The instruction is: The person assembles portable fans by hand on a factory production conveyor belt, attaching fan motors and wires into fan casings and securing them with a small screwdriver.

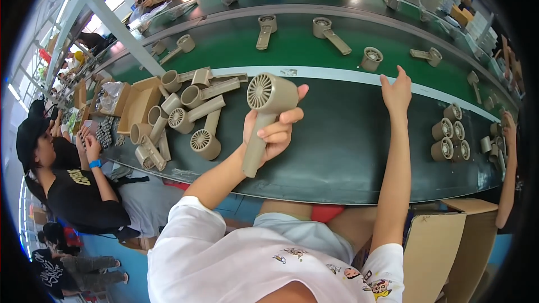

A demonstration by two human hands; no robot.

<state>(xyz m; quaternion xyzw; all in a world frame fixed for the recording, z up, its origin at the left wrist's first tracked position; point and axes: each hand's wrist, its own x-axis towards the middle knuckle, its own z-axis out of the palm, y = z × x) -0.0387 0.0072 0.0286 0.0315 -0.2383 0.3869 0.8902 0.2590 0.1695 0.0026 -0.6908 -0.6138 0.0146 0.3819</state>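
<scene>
My left hand is wrapped round the handle of a beige handheld fan housing, held up above the dark table with its round slotted grille tilted to the left. My right arm is stretched far out, and my right hand is over the pale strip along the table's far edge. Its thumb and forefinger are apart with nothing between them. Just beyond those fingertips, a round beige fan head stands on the green conveyor belt, apart from my hand. Left of my left hand lies a heap of similar beige housings.
On the belt lie more fan housings. Several round fan heads cluster on the table at right. Cardboard boxes stand at left, and a large open carton is at lower right. A co-worker sits at left; another person's arm reaches in at right.
</scene>
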